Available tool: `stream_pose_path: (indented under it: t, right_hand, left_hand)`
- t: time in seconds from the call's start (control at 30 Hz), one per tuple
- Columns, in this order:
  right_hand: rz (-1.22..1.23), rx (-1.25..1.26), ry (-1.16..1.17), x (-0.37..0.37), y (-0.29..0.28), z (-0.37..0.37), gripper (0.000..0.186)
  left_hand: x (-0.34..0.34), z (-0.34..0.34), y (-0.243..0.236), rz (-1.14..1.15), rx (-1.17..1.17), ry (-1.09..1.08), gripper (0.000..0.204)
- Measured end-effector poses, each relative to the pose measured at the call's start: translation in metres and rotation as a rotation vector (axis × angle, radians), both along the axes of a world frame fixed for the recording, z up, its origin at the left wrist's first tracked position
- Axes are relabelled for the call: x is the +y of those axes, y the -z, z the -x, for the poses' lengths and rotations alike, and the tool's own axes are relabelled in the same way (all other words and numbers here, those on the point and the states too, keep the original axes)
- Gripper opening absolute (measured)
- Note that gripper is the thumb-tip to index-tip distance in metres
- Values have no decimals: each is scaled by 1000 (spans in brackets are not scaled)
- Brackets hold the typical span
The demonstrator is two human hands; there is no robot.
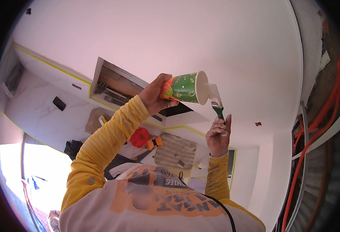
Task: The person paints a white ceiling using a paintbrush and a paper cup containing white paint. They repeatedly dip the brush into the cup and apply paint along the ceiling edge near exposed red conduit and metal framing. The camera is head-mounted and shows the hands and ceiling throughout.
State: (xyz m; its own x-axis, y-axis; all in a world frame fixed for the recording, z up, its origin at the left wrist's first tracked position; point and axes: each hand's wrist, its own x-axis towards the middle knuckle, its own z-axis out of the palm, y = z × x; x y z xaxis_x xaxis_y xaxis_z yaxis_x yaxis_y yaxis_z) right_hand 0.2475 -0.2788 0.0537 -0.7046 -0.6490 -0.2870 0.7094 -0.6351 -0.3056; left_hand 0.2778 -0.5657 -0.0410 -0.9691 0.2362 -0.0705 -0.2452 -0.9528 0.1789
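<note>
My left hand (153, 96) is wrapped round a green and orange paper cup (183, 88), held tilted on its side with its white rim facing right. Its inside is mostly out of sight. Just beyond that rim, my right hand (218, 135) grips a paintbrush (217, 109) by its green handle. The brush points up, and its bristles are coated in white right beside the cup's mouth. Whether they touch the rim, I cannot tell. White smears show on the right hand's fingers. Behind both hands stretches a smooth white surface (232, 42).
A rectangular recess (110, 79) opens behind my left arm. Yellow-green tape (50, 62) runs along the edges. Lower down lie a black phone-like object (59, 103), a red cloth (139, 137) and a striped mat (175, 150). Orange cables (301, 162) hang at the right.
</note>
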Motion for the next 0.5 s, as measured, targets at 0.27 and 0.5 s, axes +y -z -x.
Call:
stream_pose_path:
  t: [0.27,0.5]
  right_hand:
    - [320,155,76,-33,-20,-5,53]
    - [2,1135,344,-40,-155,32,32]
  left_hand:
    - [13,25,-71,-98,121,-23,38]
    - [15,33,-133,-111,310,-68,36]
